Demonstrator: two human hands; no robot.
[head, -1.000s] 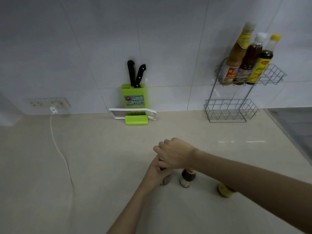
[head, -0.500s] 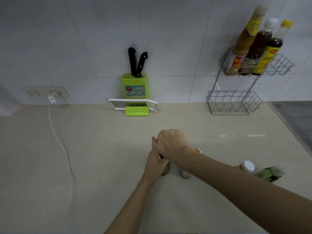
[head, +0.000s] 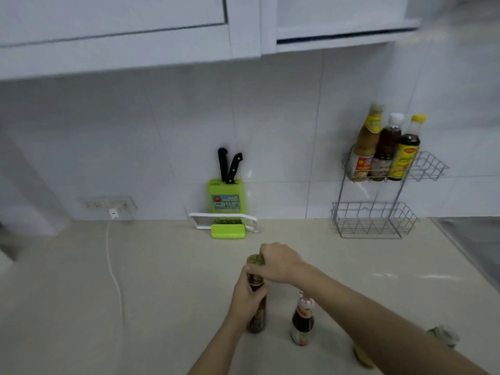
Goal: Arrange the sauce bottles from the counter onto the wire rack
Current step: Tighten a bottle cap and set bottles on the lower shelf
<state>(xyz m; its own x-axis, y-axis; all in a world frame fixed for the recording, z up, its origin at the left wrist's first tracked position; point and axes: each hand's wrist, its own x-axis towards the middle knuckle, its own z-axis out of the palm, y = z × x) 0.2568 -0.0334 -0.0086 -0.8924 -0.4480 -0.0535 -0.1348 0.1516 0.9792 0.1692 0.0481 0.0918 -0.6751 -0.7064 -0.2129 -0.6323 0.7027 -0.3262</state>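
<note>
Both hands are on a dark sauce bottle (head: 257,320) with a green cap that stands on the counter (head: 162,293). My left hand (head: 247,299) wraps its neck and body; my right hand (head: 278,262) grips the top by the cap. Just right of it stands a second dark bottle (head: 302,324) with a red-and-white label. My right forearm partly hides two more bottles at the lower right: one yellow-capped (head: 361,357), one green (head: 443,335). The wire rack (head: 373,220) stands against the wall at the right; three tall bottles (head: 384,152) fill its upper basket.
A green knife block (head: 226,196) with two black-handled knives stands at the wall, a white-and-green slicer (head: 224,226) lying before it. A white cable (head: 113,266) runs from a wall socket across the counter. A dark sink or hob edge (head: 476,239) lies at the far right. Cabinets hang overhead.
The camera has tilted up, bringing the cabinets into view. Both hands stay on the same bottle, whose green cap now shows beside my right hand.
</note>
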